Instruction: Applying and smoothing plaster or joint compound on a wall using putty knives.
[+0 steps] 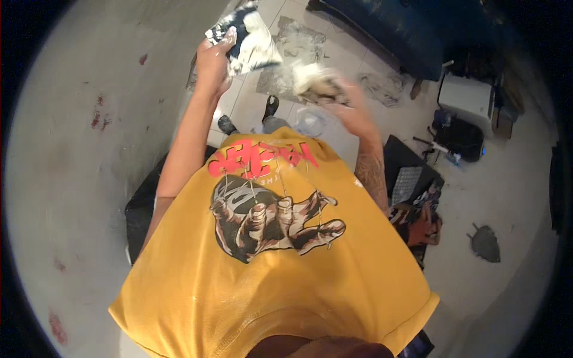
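My left hand, raised at the top centre, is closed on a dark flat tool heaped and smeared with white paste, its thumb over the tool's near edge. To its right, my right hand grips a second flat tool with white paste on it; motion blurs this tool and hand, so its exact shape is unclear. The two tools are apart. Both forearms reach up past the yellow printed shirt. White smudges show on my left hand.
A grey wall with red marks runs along the left. The tiled floor carries dirty sheets. At right are a dark blue furnishing, a pale box, a black bag, a pile of items and a grey dustpan-like object.
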`<action>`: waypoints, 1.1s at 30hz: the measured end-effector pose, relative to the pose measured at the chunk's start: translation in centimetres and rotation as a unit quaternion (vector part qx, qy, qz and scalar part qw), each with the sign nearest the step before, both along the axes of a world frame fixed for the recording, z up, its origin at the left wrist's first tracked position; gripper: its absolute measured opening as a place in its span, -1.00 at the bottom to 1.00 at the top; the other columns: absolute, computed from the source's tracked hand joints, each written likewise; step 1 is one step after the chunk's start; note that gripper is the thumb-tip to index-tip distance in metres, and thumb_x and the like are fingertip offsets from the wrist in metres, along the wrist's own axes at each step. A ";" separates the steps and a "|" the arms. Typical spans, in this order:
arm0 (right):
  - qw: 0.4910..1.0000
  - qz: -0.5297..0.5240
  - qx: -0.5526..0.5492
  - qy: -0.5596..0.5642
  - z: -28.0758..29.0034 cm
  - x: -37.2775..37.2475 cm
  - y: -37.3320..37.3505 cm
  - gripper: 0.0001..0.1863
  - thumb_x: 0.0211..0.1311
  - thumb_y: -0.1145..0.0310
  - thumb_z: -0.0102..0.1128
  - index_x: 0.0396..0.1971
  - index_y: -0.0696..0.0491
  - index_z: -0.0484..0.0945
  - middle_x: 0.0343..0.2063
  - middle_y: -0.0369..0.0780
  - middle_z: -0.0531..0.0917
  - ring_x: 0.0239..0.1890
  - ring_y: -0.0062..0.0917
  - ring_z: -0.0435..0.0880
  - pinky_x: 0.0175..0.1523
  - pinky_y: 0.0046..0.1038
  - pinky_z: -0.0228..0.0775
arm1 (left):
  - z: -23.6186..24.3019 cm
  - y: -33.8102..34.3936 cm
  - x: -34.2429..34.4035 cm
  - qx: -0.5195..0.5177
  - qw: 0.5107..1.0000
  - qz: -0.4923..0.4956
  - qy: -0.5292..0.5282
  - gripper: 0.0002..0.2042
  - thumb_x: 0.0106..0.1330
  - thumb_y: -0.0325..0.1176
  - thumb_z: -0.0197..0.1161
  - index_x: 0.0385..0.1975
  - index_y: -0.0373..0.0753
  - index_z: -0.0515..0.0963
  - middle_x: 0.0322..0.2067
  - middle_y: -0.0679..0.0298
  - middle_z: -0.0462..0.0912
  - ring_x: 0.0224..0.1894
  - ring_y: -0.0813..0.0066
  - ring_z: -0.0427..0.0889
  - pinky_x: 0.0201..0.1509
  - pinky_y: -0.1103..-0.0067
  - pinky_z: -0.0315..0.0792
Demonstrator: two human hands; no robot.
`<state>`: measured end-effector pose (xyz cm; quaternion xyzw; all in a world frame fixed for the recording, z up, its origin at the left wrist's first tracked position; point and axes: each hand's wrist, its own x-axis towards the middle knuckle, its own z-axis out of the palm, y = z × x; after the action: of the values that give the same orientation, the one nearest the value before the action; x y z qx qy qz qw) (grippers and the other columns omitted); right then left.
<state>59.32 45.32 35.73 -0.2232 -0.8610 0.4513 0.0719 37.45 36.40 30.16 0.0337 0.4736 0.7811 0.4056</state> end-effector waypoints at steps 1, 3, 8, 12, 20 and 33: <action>1.000 0.004 0.003 -0.001 1.0 0.0 0.1 -0.48 -0.28 0.59 0.09 -0.15 0.19 0.26 -0.19 -0.12 0.40 -0.12 -0.40 0.35 -0.01 -0.48 0.14 | 0.5 -0.8 0.1 0.006 0.998 -0.045 -0.031 -0.86 0.06 -0.52 -0.05 -0.38 -0.38 0.37 -0.44 0.20 0.49 -0.42 0.46 0.50 -0.35 0.61 0.42; 0.962 -0.168 -0.122 0.180 1.8 -0.2 0.3 -0.43 -0.34 0.64 -0.09 -0.11 0.26 0.18 -0.20 -0.04 0.37 -0.04 -0.36 0.28 0.06 -0.53 0.02 | 1.5 -1.6 0.6 0.008 0.990 -0.117 -0.078 -0.85 0.09 -0.50 -0.09 -0.35 -0.37 0.33 -0.43 0.20 0.47 -0.44 0.46 0.51 -0.39 0.58 0.44; 0.982 -0.109 0.049 0.147 -1.0 -1.5 0.6 -0.32 -0.31 0.63 -0.08 -0.01 0.27 -0.01 -0.07 0.04 0.20 0.04 -0.25 0.16 0.12 -0.49 -0.10 | 3.3 -2.0 2.5 0.033 0.977 -0.159 -0.139 -0.83 0.10 -0.46 -0.09 -0.35 -0.39 0.33 -0.45 0.17 0.46 -0.45 0.44 0.51 -0.37 0.56 0.45; 0.988 -0.034 0.087 0.126 -1.8 -2.6 -2.3 -0.36 -0.32 0.61 -0.05 -0.06 0.25 0.06 -0.08 0.06 0.16 0.04 -0.15 0.08 0.12 -0.37 -0.13 | 2.8 -2.9 2.9 0.020 0.966 -0.165 -0.199 -0.80 0.10 -0.47 -0.11 -0.32 -0.44 0.33 -0.43 0.11 0.47 -0.43 0.37 0.52 -0.33 0.53 0.45; 0.935 0.005 0.279 0.219 -1.8 -4.7 -3.2 -0.49 -0.35 0.52 0.09 -0.22 0.16 0.23 -0.24 -0.05 0.29 -0.15 -0.17 0.23 -0.05 -0.28 0.06 | 2.4 -3.2 2.5 0.078 0.951 -0.188 -0.231 -0.75 0.09 -0.45 -0.09 -0.25 -0.45 0.30 -0.32 0.09 0.45 -0.32 0.35 0.50 -0.21 0.52 0.41; 0.947 -0.008 0.228 0.224 -1.9 -3.2 -5.9 -0.55 -0.39 0.52 0.04 -0.29 0.15 0.31 -0.17 0.00 0.26 -0.11 -0.09 0.25 -0.04 -0.26 0.12 | -0.2 -6.0 3.8 0.133 0.943 -0.155 -0.262 -0.67 -0.05 -0.45 -0.03 -0.23 -0.42 0.31 -0.28 0.09 0.45 -0.27 0.30 0.48 -0.16 0.47 0.38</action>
<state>56.09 39.41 33.86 -0.1005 -0.9009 0.2805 0.3155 41.24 30.38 29.94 -0.0457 0.2314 0.7453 0.6236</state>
